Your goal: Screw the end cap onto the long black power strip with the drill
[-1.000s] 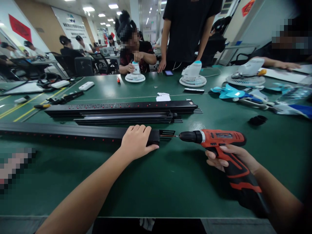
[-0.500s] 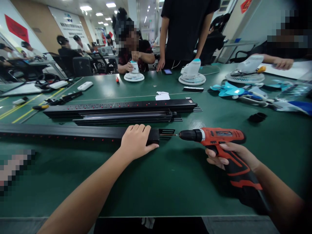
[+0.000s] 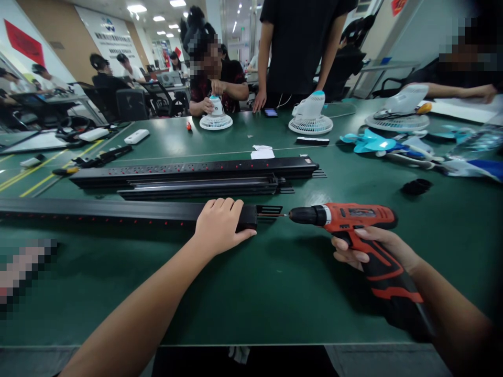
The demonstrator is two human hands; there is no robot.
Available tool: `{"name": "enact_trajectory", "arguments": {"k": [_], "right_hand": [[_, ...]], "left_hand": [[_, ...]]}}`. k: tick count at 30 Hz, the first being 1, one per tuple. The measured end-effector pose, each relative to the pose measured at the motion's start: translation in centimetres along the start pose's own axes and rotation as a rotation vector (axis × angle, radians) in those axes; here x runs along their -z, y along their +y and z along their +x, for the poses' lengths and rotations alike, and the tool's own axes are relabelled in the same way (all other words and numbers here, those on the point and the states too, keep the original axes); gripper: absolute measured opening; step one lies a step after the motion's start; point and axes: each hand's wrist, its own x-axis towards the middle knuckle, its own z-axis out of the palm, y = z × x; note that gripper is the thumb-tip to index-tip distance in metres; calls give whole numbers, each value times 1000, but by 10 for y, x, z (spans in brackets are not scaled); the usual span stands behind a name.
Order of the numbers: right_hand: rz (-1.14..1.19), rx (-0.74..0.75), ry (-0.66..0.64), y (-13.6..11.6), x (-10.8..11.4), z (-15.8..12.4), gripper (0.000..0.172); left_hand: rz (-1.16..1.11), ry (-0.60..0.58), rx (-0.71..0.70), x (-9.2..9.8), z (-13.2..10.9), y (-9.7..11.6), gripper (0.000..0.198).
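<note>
**Drill bit staying at the strip's end, hands hardly shifting**

The left hand is lying over the near black power strip. Its fingers are together and draped across the top, with the thumb stretching along the near side. It is resting just where it was a second ago.

Just right of those fingertips, the strip's slotted end piece is sticking out. The bit of the red drill is meeting it, or stopping a hair short, level and in line with the strip.

The right hand is clamping the drill's grip, fingers wrapped round it. The forefinger is lying up by the trigger, but I cannot tell whether it is squeezing.

Over the last second the drill is keeping its line. It is drifting only slightly in the picture, which looks like head movement. So the work at the strip's end appears to be carrying on unchanged.

Beyond the left fingers, two more black strips are lying side by side on the green table. Further off, a scrap of white paper is lying flat, and a co-worker's hands are gripping a small white fan.
</note>
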Motion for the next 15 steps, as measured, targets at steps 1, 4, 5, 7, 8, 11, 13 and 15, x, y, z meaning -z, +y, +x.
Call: {"name": "enact_trajectory", "arguments": {"k": [1,4,5,7,8,11,13,15], "right_hand": [[2,1,-5,0,0,0,32],[-1,-2,-11,-1,-2,0,31],[-3,-6,-8,-1,-3,0,31],[-8,-19,-6,-2,-4,0,32],[-11,-23,-4,-2,-4,0,32],[-21,-23,7,-2,-4,0,32],[-20,-18,10,-2,-5,-1,32],[-13,-16,7,-2,-5,-1,32]], "left_hand": [[-1,-2,-1,0,0,0,62],[-4,-5,-2,0,0,0,63],[-1,-4,-2,0,0,0,63],[5,-2,-2,0,0,0,63],[6,1,0,-1,0,0,63],[-3,0,-3,-1,0,0,64],[-5,1,-1,0,0,0,64],[-5,1,2,1,0,0,63]]}}
